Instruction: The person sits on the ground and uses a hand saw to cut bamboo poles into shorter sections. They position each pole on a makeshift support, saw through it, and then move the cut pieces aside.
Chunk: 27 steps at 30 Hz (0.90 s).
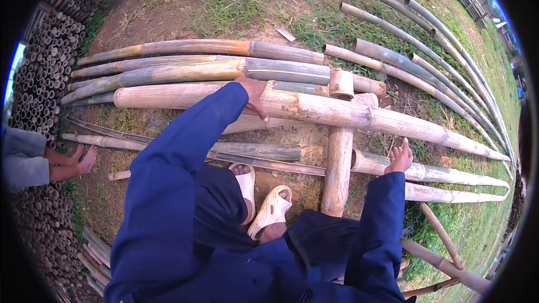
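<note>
The pale bamboo pole [325, 108] is spanned from above by the left hand [252, 96], thumb lowered on the near side; whether it is gripped by the hidden fingers cannot be told. Just nearer than the pole, the right hand [400, 157] is held with fingers loosely bent, partly open (contact cannot be made out). Beyond the left fingers, mottled poles [191, 71] are laid.
</note>
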### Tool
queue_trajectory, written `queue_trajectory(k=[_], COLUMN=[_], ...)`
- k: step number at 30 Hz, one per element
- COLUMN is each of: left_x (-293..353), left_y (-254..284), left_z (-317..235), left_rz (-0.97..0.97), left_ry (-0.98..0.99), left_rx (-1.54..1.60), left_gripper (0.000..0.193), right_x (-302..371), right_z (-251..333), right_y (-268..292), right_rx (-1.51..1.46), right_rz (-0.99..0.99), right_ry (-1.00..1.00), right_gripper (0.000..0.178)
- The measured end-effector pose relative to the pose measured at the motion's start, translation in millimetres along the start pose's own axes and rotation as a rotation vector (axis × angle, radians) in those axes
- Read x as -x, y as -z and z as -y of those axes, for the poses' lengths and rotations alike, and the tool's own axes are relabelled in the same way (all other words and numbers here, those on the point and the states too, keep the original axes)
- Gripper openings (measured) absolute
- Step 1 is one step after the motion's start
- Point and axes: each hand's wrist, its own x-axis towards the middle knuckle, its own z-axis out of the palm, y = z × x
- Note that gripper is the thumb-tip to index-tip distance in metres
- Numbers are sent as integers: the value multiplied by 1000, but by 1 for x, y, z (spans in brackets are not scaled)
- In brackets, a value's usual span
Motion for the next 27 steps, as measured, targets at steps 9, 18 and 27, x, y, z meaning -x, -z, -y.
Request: queue_trajectory(k=[9,18,27], left_x=[-30,10,166], left_y=[-40,-23,-43], left_z=[-52,-65,36], left_rz=[-397,-491,-350], left_ry=[-182,-335,-245], left_rx=[-53,-123,-105], left_gripper=[102,71,84], right_x=[-49,-70,144], right_z=[-16,7,8], right_y=[-63,-42,-83], right_rx=[-261,-318,-320], right_rz=[204,198,221], right_ry=[-321,-324,-315], right_gripper=[109,70,71])
